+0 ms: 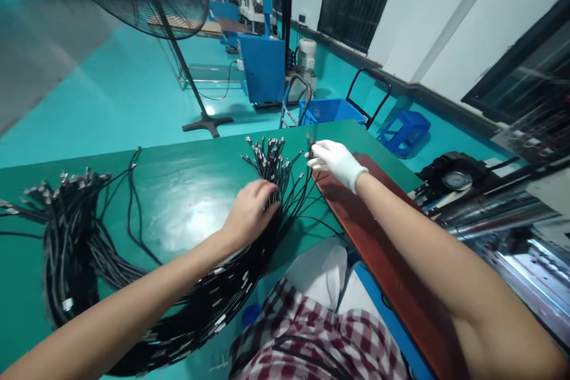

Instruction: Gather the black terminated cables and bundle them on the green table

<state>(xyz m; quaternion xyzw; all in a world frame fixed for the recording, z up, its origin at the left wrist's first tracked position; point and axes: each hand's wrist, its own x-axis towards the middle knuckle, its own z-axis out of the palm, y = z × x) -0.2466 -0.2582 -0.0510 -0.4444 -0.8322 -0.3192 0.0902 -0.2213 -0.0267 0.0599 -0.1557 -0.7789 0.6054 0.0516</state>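
A thick bundle of black cables (222,303) with metal plugs at its ends curves over the green table (187,160) and hangs past the near edge. My left hand (252,211), bare, curls round the bundle just below one cluster of plug ends (269,157). Away to the right, my right hand (332,160) in a white glove pinches a few black cables near their plugs (310,135), which stick up blurred above its fingers. Those cables trail down toward the bundle. The bundle's other cluster of plug ends (66,187) lies at the left of the table.
A reddish-brown board (378,237) lies along my right, beside a machine with a pressure gauge (456,180). Beyond the table stand a large fan (178,53), a blue machine cabinet (262,68), a blue crate (332,111) and a blue stool (405,130).
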